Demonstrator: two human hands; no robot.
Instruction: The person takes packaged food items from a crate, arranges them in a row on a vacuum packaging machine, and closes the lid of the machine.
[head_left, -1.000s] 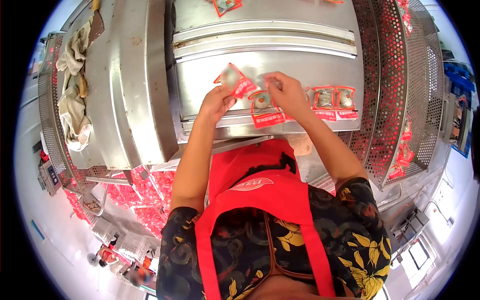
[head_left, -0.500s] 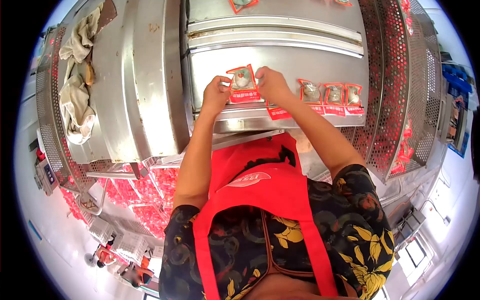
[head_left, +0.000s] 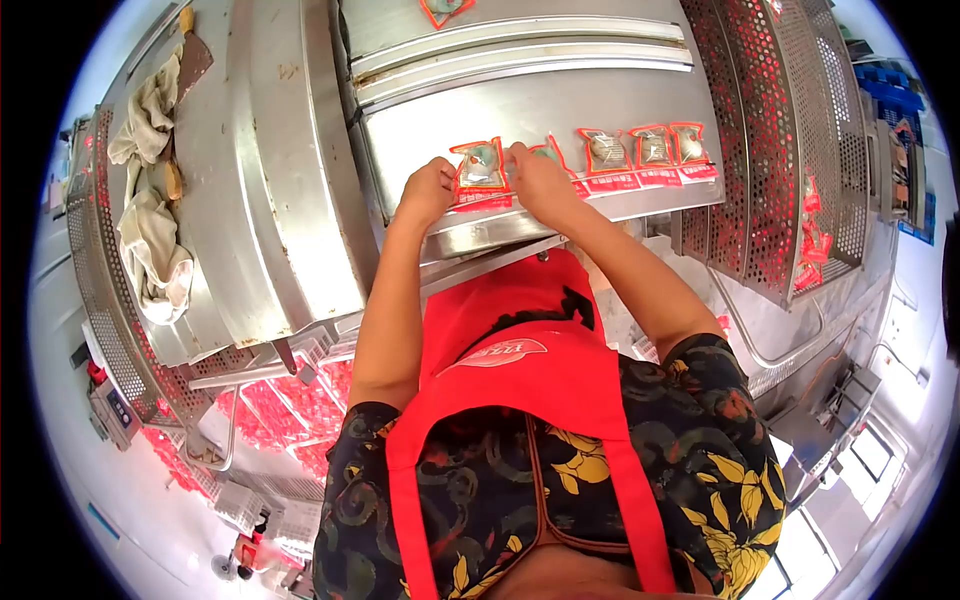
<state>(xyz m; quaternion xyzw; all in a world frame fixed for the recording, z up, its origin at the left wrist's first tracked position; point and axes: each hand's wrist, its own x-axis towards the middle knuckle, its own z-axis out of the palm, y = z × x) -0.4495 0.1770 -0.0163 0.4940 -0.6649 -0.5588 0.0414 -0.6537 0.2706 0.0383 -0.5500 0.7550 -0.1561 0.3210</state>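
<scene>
A small clear packet (head_left: 482, 168) with red edges and a rounded grey-green item inside stands between my two hands on the steel worktop. My left hand (head_left: 428, 192) pinches its left edge, fingers closed. On the other side, my right hand (head_left: 543, 186) has its thumb and fingers closed at the packet's right edge. Partly hidden behind the right hand is another packet (head_left: 551, 153). Farther right, three similar packets lie in a row: one nearest the hand (head_left: 605, 150), a middle one (head_left: 654, 148) and an end one (head_left: 690, 144).
Metal rails (head_left: 520, 55) cross the worktop (head_left: 430, 120), with one more packet (head_left: 445, 10) beyond them. Perforated metal panels (head_left: 735, 120) stand at the right. Cloths (head_left: 155, 250) and a cleaver (head_left: 193, 60) lie on the left steel surface. Red packets (head_left: 285, 405) fill racks below left.
The camera view has turned slightly, so the worktop and packet row appear tilted. My hands stay at the same packet's sides. More of the packet behind my right hand shows.
</scene>
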